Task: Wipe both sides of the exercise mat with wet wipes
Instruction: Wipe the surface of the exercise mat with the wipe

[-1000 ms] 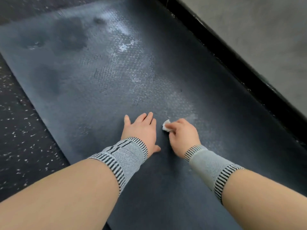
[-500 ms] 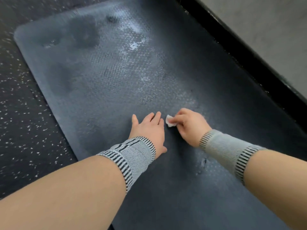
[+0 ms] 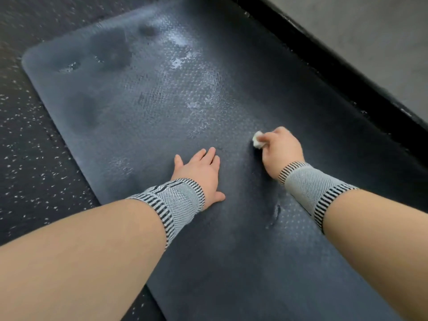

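A person wipes down a dark exercise mat (image 3: pixel 162 117) laid flat on a speckled gym floor (image 3: pixel 27 144), beside a black wall base (image 3: pixel 347 72).

The mat stretches ahead of and beneath both hands, its far half showing pale streaks and damp patches. The left hand (image 3: pixel 199 172) lies spread and pressed flat on the mat, pinning it; the right hand (image 3: pixel 280 149), just to its right, pinches a small balled wet wipe (image 3: pixel 257 140) against the surface. Good practice would likely be firm, overlapping strokes out from the bracing hand, unfolding the wipe for wider contact. The underside apparently remains to be done.
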